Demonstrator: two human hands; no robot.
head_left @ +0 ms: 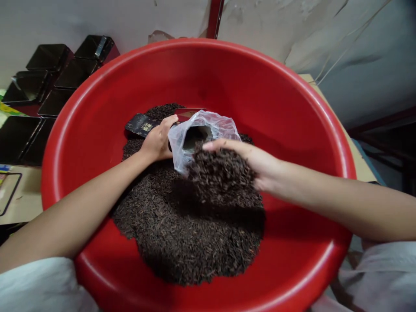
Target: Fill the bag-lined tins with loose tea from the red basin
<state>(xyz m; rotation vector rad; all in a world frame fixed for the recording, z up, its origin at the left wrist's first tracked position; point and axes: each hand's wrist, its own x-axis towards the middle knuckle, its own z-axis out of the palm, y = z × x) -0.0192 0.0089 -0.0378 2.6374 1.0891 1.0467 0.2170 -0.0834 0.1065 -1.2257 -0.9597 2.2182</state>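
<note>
A heap of dark loose tea leaves (195,242) lies in a big red basin (312,130). My right hand (256,162) is cupped around a handful of tea (224,177), slightly blurred, at the mouth of a clear plastic bag (224,123). The bag's opening faces me and lines a dark red tin (188,114), which lies tilted on the heap. My left hand (159,138) grips the tin's left side, its fingertips partly hidden. Just left of that hand, a black piece with gold lettering (141,125) rests on the tea; I cannot tell whether it joins the tin.
Several dark square tins (48,56) stand in rows left of the basin. The basin sits on a pale wooden tabletop (357,160). Behind it rises a worn whitish wall (260,26) with a dark red post (215,17).
</note>
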